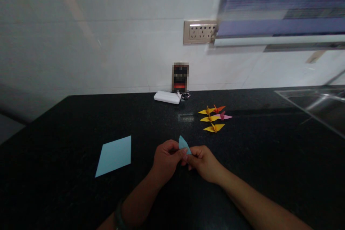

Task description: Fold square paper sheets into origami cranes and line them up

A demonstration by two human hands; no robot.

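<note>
At the middle of the black, glossy bench [61, 125]: a small, folded piece of light-blue paper [183, 143], its tip pointing away from the person.
Hands: the left hand [165, 158] pinches the piece between thumb and fingers; the right hand [206, 162] pinches its lower right part, the two thumbs close together.
Left wrist: a dark band [119, 215] around it.
Flat sheet: a four-cornered light-blue paper sheet [114, 156], lying left of the left hand, well apart.
Folded birds: three yellow paper cranes [214, 128] in a column beyond the right hand, an orange paper crane [219, 109] and a pink paper crane [224, 116] just beside them.
Back edge: a white, rounded oblong block [167, 97] near the wall [121, 54].
</note>
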